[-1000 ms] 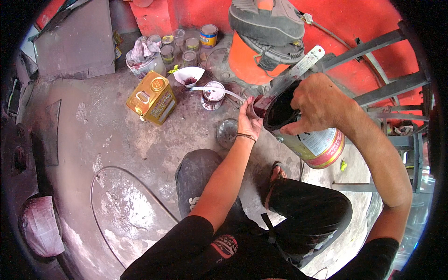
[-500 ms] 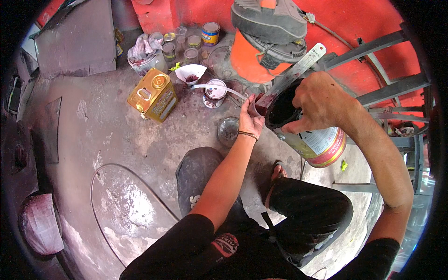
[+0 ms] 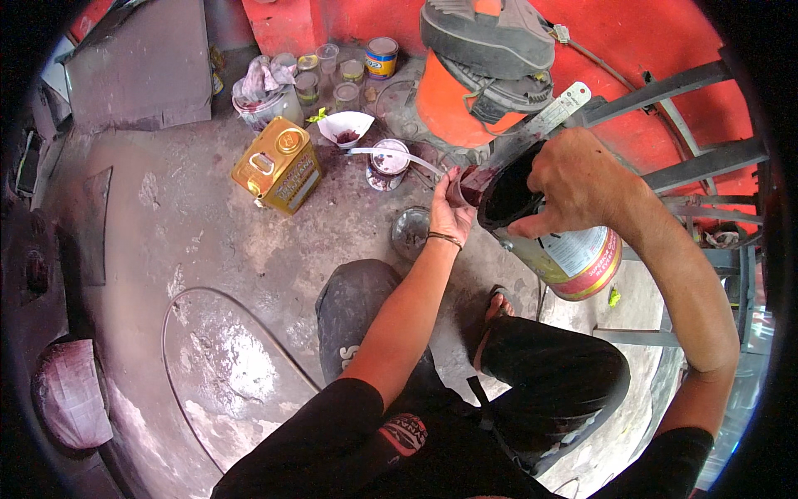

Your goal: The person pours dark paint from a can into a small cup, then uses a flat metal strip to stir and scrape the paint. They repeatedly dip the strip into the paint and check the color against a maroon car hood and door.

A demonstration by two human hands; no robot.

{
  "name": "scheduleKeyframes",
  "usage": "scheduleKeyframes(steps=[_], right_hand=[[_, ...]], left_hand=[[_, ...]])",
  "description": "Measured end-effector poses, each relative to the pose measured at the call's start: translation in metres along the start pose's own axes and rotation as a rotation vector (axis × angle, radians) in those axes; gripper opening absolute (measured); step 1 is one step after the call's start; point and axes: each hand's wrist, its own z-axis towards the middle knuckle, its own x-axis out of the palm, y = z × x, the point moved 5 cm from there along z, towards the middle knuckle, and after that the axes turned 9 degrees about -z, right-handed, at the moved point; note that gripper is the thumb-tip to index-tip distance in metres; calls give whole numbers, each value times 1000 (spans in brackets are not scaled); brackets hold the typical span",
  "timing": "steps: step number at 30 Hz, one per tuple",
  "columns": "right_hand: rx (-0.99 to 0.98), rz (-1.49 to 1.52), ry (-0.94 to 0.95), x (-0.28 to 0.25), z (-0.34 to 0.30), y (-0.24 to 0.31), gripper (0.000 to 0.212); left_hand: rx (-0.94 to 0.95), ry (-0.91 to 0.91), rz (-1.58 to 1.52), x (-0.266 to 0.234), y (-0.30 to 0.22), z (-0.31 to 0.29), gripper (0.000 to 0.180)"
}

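My left hand (image 3: 450,218) is closed around a small clear plastic cup (image 3: 465,190) stained dark red. The cup sits against the mouth of a large paint can (image 3: 582,254), which is tilted toward it. My right hand (image 3: 575,183) grips that can by its rim, thumb on the near side. Dark residue coats the can's inside. A metal ruler (image 3: 568,106) slants behind the can; its lower end is hard to make out near the cup. A white curved strip (image 3: 407,156) runs from a small paint-smeared tub (image 3: 384,176) toward my left fingers.
A gold rectangular tin (image 3: 278,170), a white paper cone (image 3: 345,129), a tub with rags (image 3: 266,96) and several small cups stand at the far left. An orange vacuum (image 3: 453,100) is behind the can. A metal frame (image 3: 706,162) borders the right; a hose (image 3: 241,314) curves across the floor.
The view has shifted slightly, so the surroundings sit a little further right. Both hands keep their hold on the cup and can, with the can still tilted toward the cup.
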Motion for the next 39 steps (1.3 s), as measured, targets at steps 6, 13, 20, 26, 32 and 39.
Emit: scheduleKeyframes(steps=[6, 13, 20, 26, 32, 39], right_hand=[[10, -9, 18, -1, 2, 0, 70], [12, 1, 3, -3, 3, 1, 68], [24, 81, -115, 12, -7, -7, 67], [21, 83, -113, 16, -11, -7, 65], [25, 151, -190, 22, -23, -11, 54], [33, 120, -194, 23, -27, -11, 60]], left_hand=[[-5, 0, -38, 7, -1, -5, 37], [1, 15, -62, 6, -4, -4, 36], [31, -15, -45, 13, -4, -7, 35], [25, -50, -23, 8, -3, -6, 33], [-43, -25, 37, 10, 11, -7, 45], [-83, -14, -9, 10, 17, -5, 40]])
